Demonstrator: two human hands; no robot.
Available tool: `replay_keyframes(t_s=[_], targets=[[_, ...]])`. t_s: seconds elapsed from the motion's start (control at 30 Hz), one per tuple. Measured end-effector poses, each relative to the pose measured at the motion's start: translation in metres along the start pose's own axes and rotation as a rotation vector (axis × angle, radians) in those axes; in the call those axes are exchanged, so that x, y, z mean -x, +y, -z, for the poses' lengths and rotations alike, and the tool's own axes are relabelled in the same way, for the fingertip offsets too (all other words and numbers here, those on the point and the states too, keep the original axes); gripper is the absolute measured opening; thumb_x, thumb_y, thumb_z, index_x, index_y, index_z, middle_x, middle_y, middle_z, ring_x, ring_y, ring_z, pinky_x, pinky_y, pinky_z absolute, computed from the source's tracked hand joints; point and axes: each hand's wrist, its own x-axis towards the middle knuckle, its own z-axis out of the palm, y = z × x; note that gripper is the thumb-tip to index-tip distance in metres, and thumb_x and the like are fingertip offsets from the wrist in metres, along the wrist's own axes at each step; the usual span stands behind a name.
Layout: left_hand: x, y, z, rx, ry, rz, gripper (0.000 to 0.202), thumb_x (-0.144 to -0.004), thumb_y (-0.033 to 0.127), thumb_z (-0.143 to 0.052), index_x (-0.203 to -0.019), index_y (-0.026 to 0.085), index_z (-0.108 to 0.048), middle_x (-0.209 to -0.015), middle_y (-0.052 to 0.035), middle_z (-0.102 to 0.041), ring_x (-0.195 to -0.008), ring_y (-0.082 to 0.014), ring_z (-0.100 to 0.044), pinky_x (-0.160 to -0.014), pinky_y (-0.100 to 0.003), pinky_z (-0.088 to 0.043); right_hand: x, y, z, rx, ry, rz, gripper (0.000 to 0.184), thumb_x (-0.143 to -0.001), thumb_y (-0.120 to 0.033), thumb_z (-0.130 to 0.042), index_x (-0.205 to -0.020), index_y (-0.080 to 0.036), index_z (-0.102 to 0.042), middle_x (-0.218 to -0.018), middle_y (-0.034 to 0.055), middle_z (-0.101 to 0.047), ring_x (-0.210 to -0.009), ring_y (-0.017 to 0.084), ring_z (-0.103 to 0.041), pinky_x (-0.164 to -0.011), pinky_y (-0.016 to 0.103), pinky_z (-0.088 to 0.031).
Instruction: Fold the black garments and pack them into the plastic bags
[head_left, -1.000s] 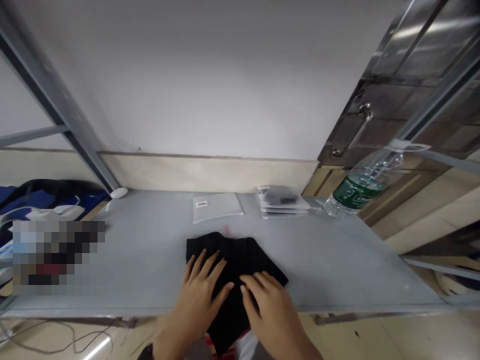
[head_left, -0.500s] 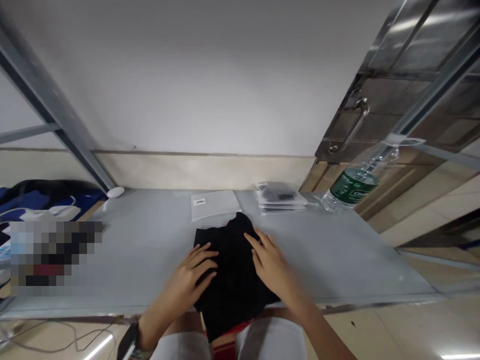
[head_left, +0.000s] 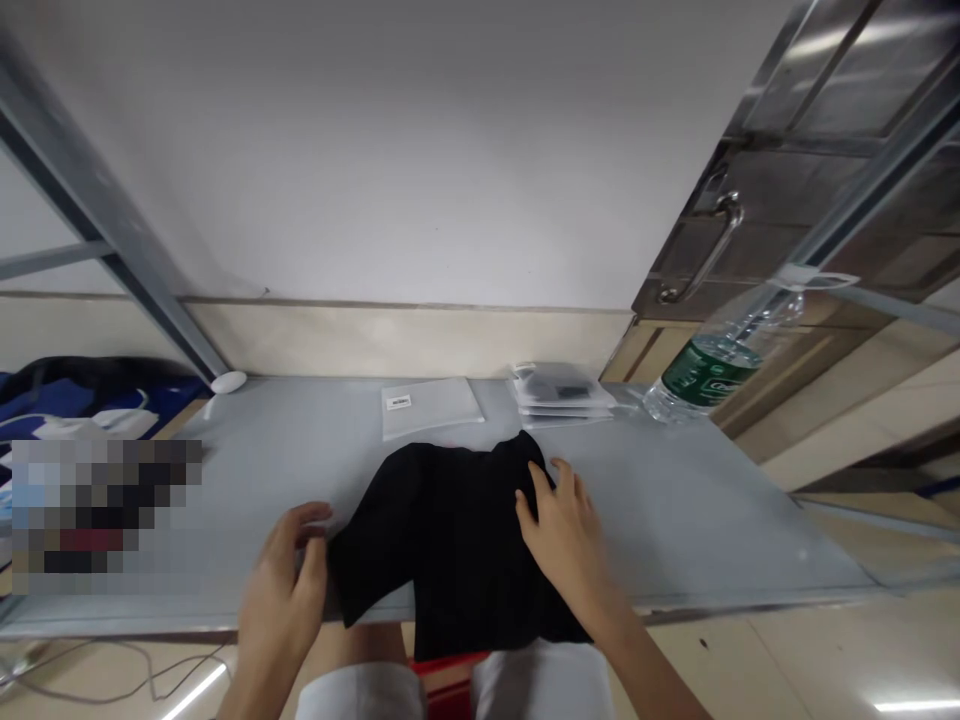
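A small black short-sleeved T-shirt (head_left: 472,540) lies spread on the grey table, its hem hanging over the front edge towards my lap. Beside the tip of its left sleeve is my left hand (head_left: 285,575), fingers slightly bent and apart from the thumb, with nothing visible between them. My right hand (head_left: 562,525) rests on the shirt's right shoulder and sleeve, fingers spread. Behind the collar lies a flat, frosted plastic bag (head_left: 435,405) with a small white label.
A stack of several packed plastic bags (head_left: 562,390) lies at the back, near a water bottle (head_left: 712,365) with a green label. Metal posts rise at both sides. A white round object (head_left: 229,382) sits at the back left, near cables and blurred items.
The shirt has been unfolded to the left, so its left sleeve now shows. My left hand has moved left off the cloth; my right hand has shifted slightly right.
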Motion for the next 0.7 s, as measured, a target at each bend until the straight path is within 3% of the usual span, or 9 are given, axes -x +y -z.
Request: replay_keyframes(t_s=[0.1, 0.2, 0.3, 0.4, 0.53, 0.63, 0.7], targets=[[-0.005, 0.029, -0.007, -0.017, -0.065, -0.033, 0.043, -0.102, 0.055, -0.045, -0.124, 0.025, -0.068, -0.124, -0.0108, -0.075, -0.102, -0.0316, -0.075, -0.081, -0.043, -0.059, -0.004, -0.009, 0.004, -0.069, 0.020, 0.105, 0.045, -0.107, -0.027, -0.045, -0.145, -0.012, -0.065, -0.159, 0.0259, -0.048, -0.136, 0.041, -0.060, -0.109, 0.060, -0.056], [-0.023, 0.053, -0.023, -0.152, -0.162, -0.036, 0.054, -0.098, 0.061, -0.053, -0.137, 0.025, -0.064, -0.122, -0.0147, -0.073, -0.103, -0.0366, -0.073, -0.084, -0.048, -0.057, -0.013, -0.011, 0.001, -0.176, -0.092, 0.277, 0.050, -0.111, -0.029, -0.041, -0.155, -0.015, -0.057, -0.172, 0.0192, -0.038, -0.158, 0.036, -0.041, -0.124, 0.056, -0.046], [-0.047, 0.052, -0.035, -0.102, -0.288, -0.007, 0.046, -0.097, 0.045, -0.052, -0.134, 0.020, -0.063, -0.103, -0.0135, -0.076, -0.093, -0.0344, -0.073, -0.079, -0.044, -0.055, -0.025, -0.003, -0.007, -0.194, -0.258, 0.307, 0.057, -0.114, -0.040, -0.038, -0.163, -0.014, -0.047, -0.175, 0.0172, -0.035, -0.166, 0.034, -0.026, -0.130, 0.056, -0.037], [-0.068, 0.033, -0.033, 0.145, -0.348, 0.051, 0.040, -0.085, 0.044, -0.060, -0.119, 0.022, -0.066, -0.089, -0.0059, -0.074, -0.081, -0.0281, -0.071, -0.073, -0.037, -0.053, -0.034, 0.010, -0.014, -0.178, -0.357, 0.258, 0.067, -0.114, -0.051, -0.037, -0.167, -0.011, -0.039, -0.176, 0.0192, -0.032, -0.167, 0.034, -0.021, -0.132, 0.056, -0.033], [-0.083, 0.009, -0.016, 0.297, -0.271, 0.166, 0.047, -0.080, 0.055, -0.066, -0.113, 0.022, -0.066, -0.088, -0.0027, -0.072, -0.069, -0.0226, -0.066, -0.064, -0.032, -0.050, -0.035, 0.022, -0.021, -0.150, -0.354, 0.271, 0.071, -0.113, -0.054, -0.037, -0.168, -0.009, -0.036, -0.177, 0.0203, -0.028, -0.167, 0.033, -0.020, -0.133, 0.055, -0.030], [-0.079, 0.009, -0.008, 0.049, -0.131, 0.097, 0.045, -0.086, 0.049, -0.062, -0.121, 0.020, -0.066, -0.094, -0.0044, -0.072, -0.062, -0.0209, -0.064, -0.066, -0.035, -0.052, -0.032, 0.025, -0.024, -0.162, -0.317, 0.286, 0.071, -0.112, -0.055, -0.039, -0.170, -0.013, -0.034, -0.177, 0.0196, -0.029, -0.167, 0.033, -0.022, -0.132, 0.057, -0.033], [-0.068, 0.019, -0.011, -0.148, 0.013, -0.049, 0.040, -0.096, 0.042, -0.054, -0.126, 0.019, -0.067, -0.107, -0.0105, -0.071, -0.071, -0.0243, -0.068, -0.076, -0.042, -0.056, -0.029, 0.023, -0.025, -0.185, -0.282, 0.287, 0.070, -0.112, -0.053, -0.041, -0.171, -0.016, -0.032, -0.177, 0.0182, -0.031, -0.166, 0.033, -0.023, -0.131, 0.057, -0.035]])
